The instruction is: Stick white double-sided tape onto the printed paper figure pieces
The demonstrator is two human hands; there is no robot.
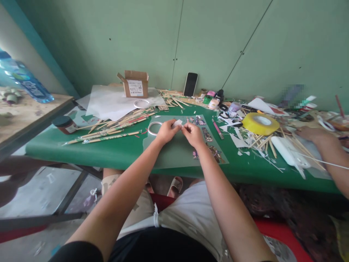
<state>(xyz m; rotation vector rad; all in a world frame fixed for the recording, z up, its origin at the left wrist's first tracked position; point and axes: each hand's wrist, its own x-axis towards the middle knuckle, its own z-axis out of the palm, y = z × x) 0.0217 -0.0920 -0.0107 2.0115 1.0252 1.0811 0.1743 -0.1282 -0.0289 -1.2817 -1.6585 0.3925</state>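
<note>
Between my two hands is a small whitish cutout piece [178, 123], perhaps paper or sticker. My left hand [167, 131] pinches it from the left. The fingertips of my right hand [193, 133] are closed at its right edge; whether they grip the piece itself is hard to make out. Beneath my hands a translucent sheet [171, 156] lies on the green table cover. Printed picture cutouts [207, 134] rest along its right side, partly hidden by my right arm. A roll of white tape [155, 128] stands flat just left of my left hand.
Wrapped sticks [114, 134] and a dark-lidded jar [64, 124] lie left. A cardboard box [135, 84] and phone [190, 84] stand behind. To the right are a purple pen-like cutter [217, 129], yellow tape [260, 123], paper scraps, a white glue gun [290, 154] and another person's hand [313, 135].
</note>
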